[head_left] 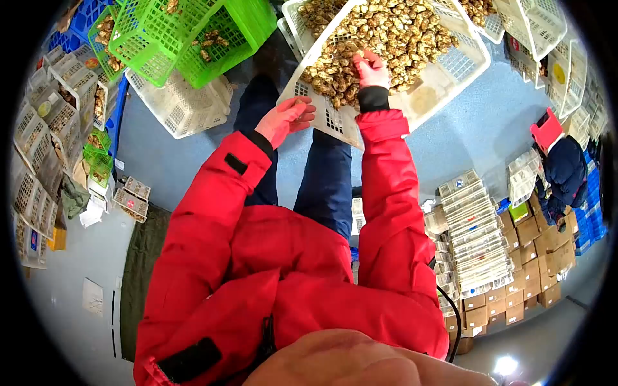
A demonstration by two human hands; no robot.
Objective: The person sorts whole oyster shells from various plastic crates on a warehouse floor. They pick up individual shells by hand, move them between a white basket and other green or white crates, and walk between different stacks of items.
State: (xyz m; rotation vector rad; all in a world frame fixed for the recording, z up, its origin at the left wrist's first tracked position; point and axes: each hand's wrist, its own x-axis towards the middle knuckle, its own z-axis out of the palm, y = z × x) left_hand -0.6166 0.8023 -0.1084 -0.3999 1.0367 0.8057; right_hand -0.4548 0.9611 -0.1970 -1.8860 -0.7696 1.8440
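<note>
A white slatted crate [473, 71] in front of me holds a heap of small brown-and-cream mushrooms [393, 32]. My right hand [372, 69] is over the heap, fingers closed on a mushroom [351, 50] at its left part. Left of the crate's near corner is my left hand [286, 120], palm partly turned up. Its fingers are loosely bent and apart from the thumb, and I see nothing in them.
Green crates [251, 32] with a few mushrooms stand at upper left on a white crate [187, 106]. Stacked crates [38, 161] line the left side. At right are piled white trays [473, 225], cardboard boxes [528, 276] and another person [566, 170] in dark clothing.
</note>
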